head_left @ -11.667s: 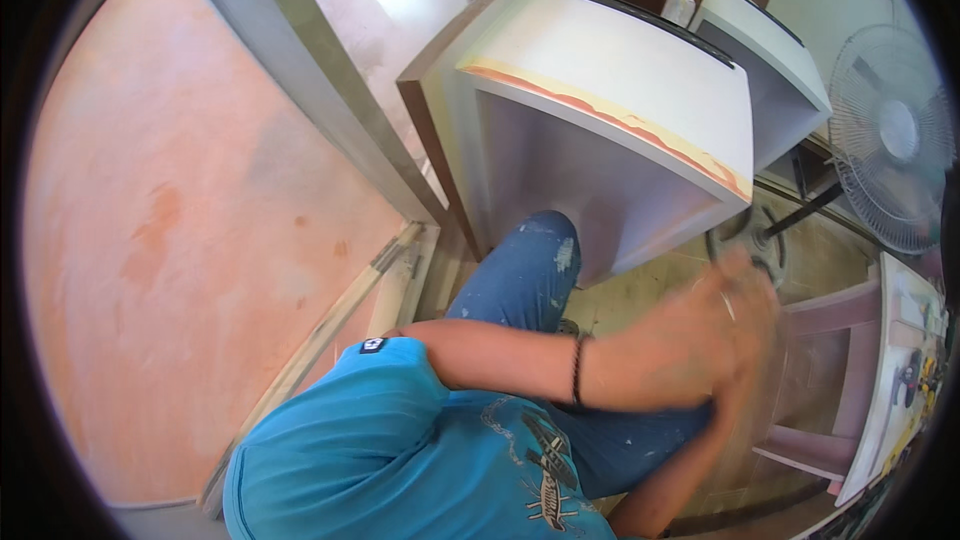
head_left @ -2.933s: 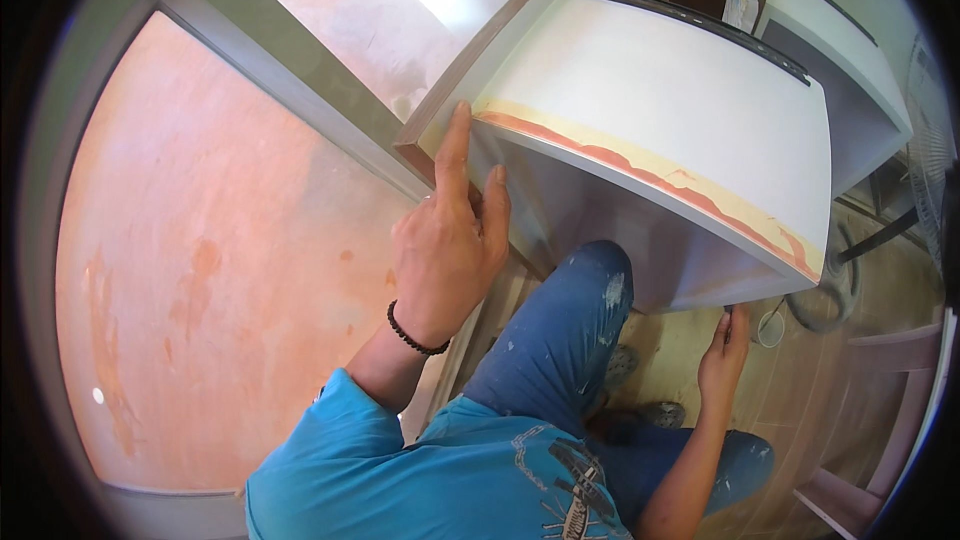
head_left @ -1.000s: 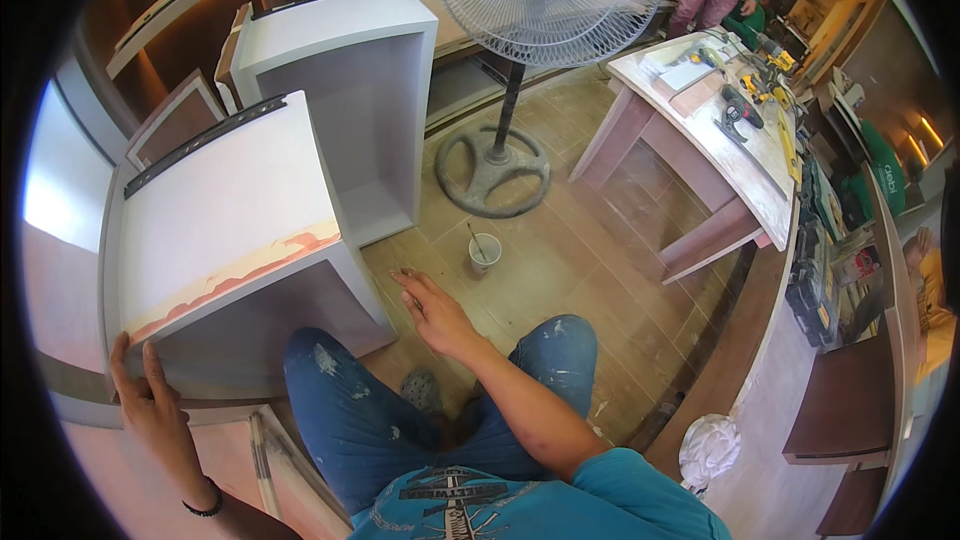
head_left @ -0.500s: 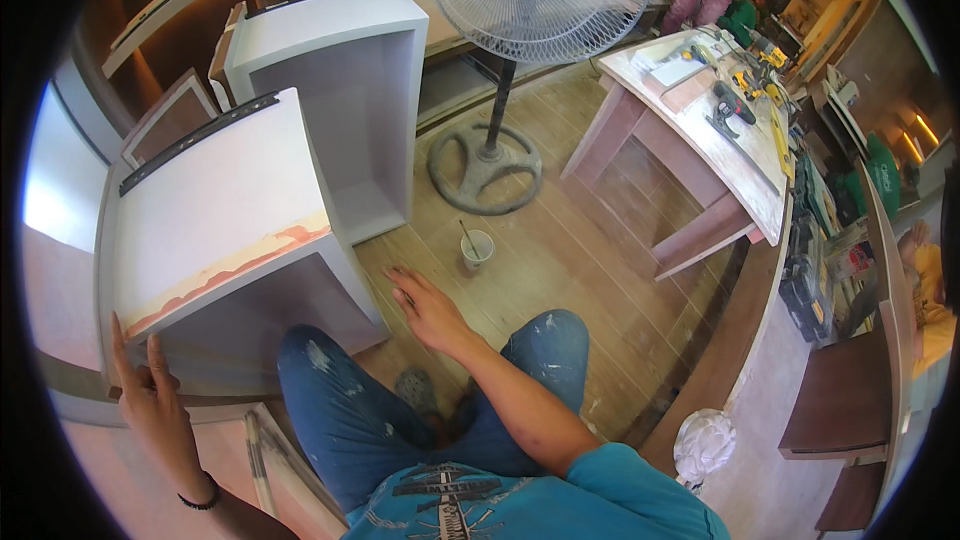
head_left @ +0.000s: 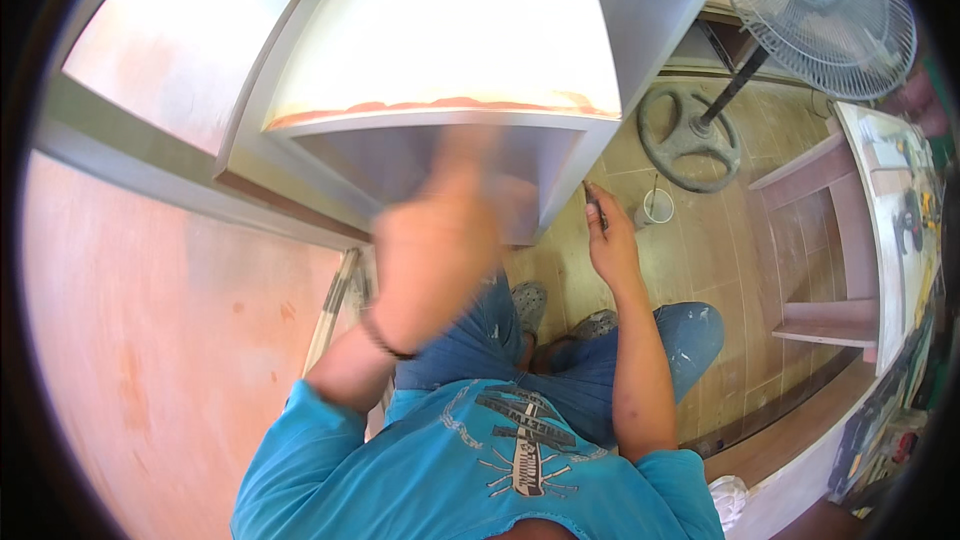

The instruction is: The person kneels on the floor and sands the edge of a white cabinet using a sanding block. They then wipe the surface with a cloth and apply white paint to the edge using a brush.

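Drawer box (head_left: 440,35) stands before me; my left hand (head_left: 440,250) is blurred, grip I cannot tell; my right hand (head_left: 613,245) clamps a dark tool (head_left: 596,207). A stray touch could smear the reddish band (head_left: 455,103).

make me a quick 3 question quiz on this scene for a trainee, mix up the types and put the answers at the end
1. True or false: the round white cup with a thin stick in it stands on the brownish tiled floor.

2. Short answer: which hand, blurred in front of the large white open box, has a dark bracelet at its wrist?

3. Multiple choice: what does the bare right hand hold?
a) the cup
b) the box
c) a slim dark object

Key:
1. True
2. The left hand
3. c
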`<state>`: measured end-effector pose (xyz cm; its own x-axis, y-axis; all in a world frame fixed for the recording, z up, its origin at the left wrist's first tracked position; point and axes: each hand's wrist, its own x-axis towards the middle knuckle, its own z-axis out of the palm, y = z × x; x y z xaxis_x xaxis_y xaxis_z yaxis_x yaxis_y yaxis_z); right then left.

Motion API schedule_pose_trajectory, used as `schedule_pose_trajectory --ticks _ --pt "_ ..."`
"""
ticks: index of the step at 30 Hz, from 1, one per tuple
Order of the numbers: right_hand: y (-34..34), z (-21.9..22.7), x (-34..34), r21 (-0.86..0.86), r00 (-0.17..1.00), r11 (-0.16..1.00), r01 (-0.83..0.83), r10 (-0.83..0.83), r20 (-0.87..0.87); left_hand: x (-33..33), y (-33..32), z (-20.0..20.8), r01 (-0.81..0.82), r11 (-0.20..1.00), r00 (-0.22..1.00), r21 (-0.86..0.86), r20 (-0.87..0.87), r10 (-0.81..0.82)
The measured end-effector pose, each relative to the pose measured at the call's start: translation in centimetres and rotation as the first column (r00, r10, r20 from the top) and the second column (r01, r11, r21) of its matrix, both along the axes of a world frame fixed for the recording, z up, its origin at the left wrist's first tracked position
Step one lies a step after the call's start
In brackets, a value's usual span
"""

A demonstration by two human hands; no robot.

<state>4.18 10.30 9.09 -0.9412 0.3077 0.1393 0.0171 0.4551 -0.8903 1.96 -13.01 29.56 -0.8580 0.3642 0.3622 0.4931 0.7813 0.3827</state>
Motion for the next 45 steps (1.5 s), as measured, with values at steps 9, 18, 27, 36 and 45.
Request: schedule_pose_trajectory --ticks 9,18,27,36,45 --pt "3.9 3.8 2.3 -0.335 0.937 0.913 0.235 -0.304 -0.173 3.1 3.7 -11.1 0.619 0.745 0.489 0.250 0.619 -0.614" --pt "-5.9 23.1 2.3 0.647 0.837 0.698 0.308 0.124 -0.533 4.7 2.4 -24.4 0.755 0.647 0.536 0.109 0.465 -0.705" --pt "-10.7 23.3 0.8 0.816 0.944 0.529 0.234 0.079 -0.322 4.2 2.2 -23.8 0.701 0.706 0.533 0.095 0.589 -0.608" --pt "-22.2 25.1 -2.2 0.772 0.910 0.626 0.105 0.253 -0.329 3.2 3.6 -26.4 0.817 0.574 0.326 0.060 0.772 -0.545" --pt "-23.0 24.8 -3.3 0.779 0.916 0.619 0.094 0.252 -0.311 3.9 2.7 -26.5 0.782 0.621 0.407 0.045 0.717 -0.565"
